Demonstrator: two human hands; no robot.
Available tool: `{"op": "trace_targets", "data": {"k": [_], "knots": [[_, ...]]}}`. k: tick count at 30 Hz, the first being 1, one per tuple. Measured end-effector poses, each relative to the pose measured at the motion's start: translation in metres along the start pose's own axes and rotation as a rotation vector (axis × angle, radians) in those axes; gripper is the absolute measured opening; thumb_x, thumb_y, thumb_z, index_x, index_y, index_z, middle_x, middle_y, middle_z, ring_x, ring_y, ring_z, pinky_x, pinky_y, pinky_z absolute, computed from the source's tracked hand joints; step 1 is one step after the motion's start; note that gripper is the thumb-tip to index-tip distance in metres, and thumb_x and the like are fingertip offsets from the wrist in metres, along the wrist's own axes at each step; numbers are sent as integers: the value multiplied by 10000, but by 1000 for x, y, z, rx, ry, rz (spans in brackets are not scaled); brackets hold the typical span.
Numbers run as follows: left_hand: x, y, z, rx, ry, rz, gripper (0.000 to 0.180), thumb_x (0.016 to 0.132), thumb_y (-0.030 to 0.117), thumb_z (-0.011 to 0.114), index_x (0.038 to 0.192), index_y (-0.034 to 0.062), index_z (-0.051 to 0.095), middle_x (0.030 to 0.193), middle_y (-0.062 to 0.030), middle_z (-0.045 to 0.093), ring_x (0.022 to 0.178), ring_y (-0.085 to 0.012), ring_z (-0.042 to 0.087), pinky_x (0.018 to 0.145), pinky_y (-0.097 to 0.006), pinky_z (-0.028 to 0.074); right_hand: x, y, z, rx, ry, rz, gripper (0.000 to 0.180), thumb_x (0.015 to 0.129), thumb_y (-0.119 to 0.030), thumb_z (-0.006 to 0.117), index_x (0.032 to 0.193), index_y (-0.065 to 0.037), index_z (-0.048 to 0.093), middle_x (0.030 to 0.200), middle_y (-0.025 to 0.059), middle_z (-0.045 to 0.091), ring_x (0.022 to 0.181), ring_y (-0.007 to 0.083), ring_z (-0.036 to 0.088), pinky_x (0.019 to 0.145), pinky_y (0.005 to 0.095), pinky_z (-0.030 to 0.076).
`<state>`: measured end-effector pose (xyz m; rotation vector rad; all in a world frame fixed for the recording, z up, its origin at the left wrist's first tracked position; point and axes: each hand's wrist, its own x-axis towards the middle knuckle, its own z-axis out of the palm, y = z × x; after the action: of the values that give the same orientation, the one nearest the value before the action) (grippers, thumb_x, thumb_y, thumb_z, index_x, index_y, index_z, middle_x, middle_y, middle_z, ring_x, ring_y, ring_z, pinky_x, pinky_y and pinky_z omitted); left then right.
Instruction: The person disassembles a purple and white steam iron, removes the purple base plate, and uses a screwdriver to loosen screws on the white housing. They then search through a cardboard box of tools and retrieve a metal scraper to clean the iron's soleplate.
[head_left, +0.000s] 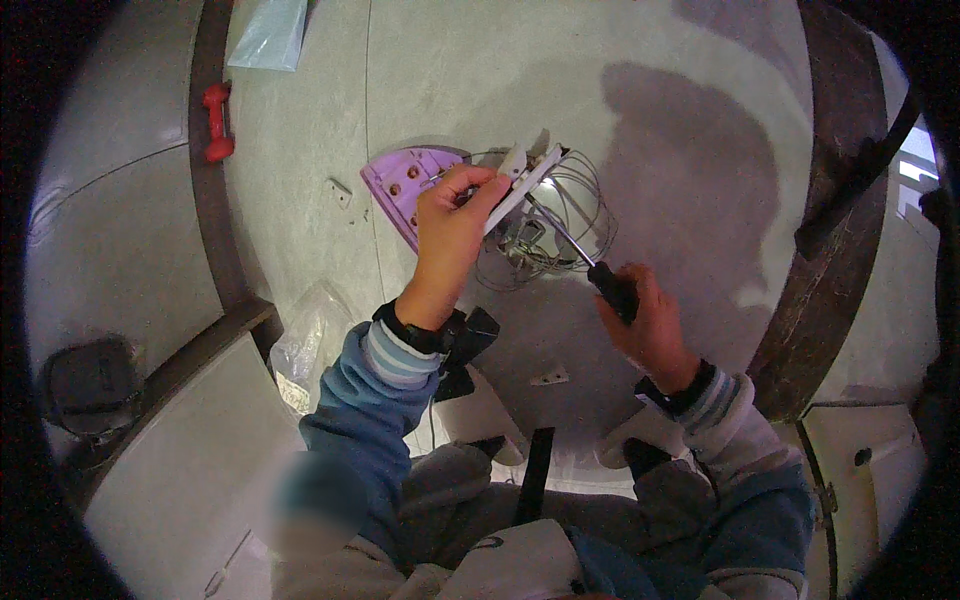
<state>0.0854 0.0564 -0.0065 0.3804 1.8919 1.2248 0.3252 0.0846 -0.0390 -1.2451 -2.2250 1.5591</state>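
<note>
My left hand (455,218) pinches a narrow white plastic piece (515,200), tilted up toward the right. My right hand (650,325) is wrapped round the black handle of a screwdriver (571,243). Its metal shaft slants up and left, and the tip meets the white piece or lies just behind it; I cannot tell which. Partly behind my left hand is a purple panel (395,178) with several round holes. A loose coil of thin grey cable (570,262) lies beneath the white piece and the shaft.
Small whitish pieces lie on the floor, one left of the panel (340,193), another near my feet (549,377). A red dumbbell (217,122) and pale blue bag (268,35) are far left. A clear plastic bag (308,340) lies beside my left forearm. Dark bands (830,230) flank the floor.
</note>
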Motion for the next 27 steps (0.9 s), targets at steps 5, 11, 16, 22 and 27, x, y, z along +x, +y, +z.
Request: {"op": "trace_targets", "data": {"k": [5,11,16,22,27], "knots": [[-3,-3,1,-17,16,8,115,828,120,645,866,14,667,733,39,577,645,-29,471,564,-187,349,-2,2,2,22,35,-32,371,755,-113,703,1022,-41,457,758,158,600,642,299,615,583,343,485],[-5,-5,2,-56,16,26,133,844,141,627,873,16,665,724,46,567,637,-30,454,556,-190,337,-4,9,5,23,23,-17,382,760,-122,704,1037,-51,450,763,153,606,637,287,620,571,356,490],[-4,-4,4,-33,55,25,125,848,123,611,884,11,655,724,40,560,641,-41,452,559,-193,343,-3,11,7,20,50,-79,389,769,-151,701,1049,-68,444,770,153,615,632,337,625,529,399,494],[3,-6,-2,91,-35,210,136,840,-2,552,922,35,654,786,10,571,678,-61,484,574,-200,373,-3,11,6,-4,42,-53,383,769,-158,699,1044,-65,448,767,151,616,638,340,623,531,403,491],[7,-6,-5,315,-138,460,185,830,-36,555,962,41,659,828,-31,584,718,-91,522,599,-194,396,-3,11,7,-19,40,-67,389,773,-159,695,1053,-64,442,777,159,614,638,350,620,533,409,490]]}}
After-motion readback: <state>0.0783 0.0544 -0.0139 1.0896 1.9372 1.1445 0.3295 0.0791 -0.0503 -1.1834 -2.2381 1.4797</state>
